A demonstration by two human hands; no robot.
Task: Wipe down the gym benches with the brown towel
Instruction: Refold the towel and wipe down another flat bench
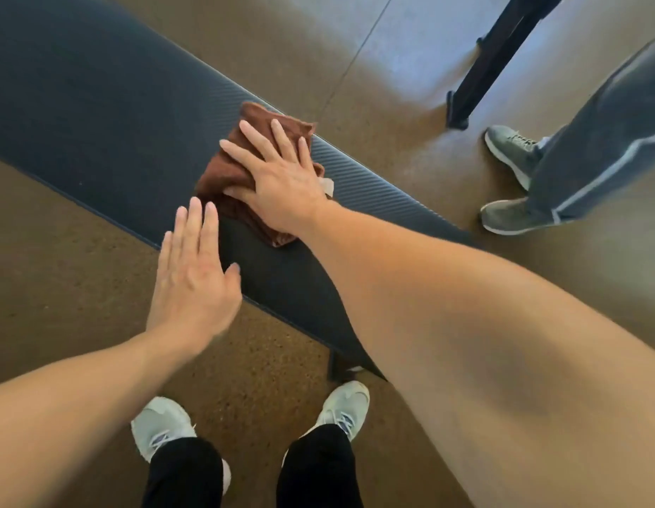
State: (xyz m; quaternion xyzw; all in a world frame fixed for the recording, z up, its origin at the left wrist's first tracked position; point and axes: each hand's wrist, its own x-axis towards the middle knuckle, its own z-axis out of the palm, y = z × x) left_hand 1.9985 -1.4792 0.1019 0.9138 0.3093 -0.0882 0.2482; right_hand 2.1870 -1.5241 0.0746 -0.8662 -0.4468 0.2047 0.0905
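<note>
Wiping w/ your right hand (278, 177): fingers spread flat, palm pressing the folded brown terry towel (227, 177) onto the long dark padded gym bench (109, 115). The towel sits near the bench's close end, reaching to the far edge. Your left hand (194, 273) is open too, fingers straight & together, over the bench's near edge just beside the towel; can't tell if it's touching the pad. Keep the palm flat so pressure spreads thru the whole cloth, not just fingertips. Work in overlapping passes along the length, edge to edge, incl. the ribbed side strip. Most of the pad stretches away to your left, so probably lots left to cover. Mind the other person's grey shoes (512, 155) across the bench and the black metal frame leg (490, 60).
</note>
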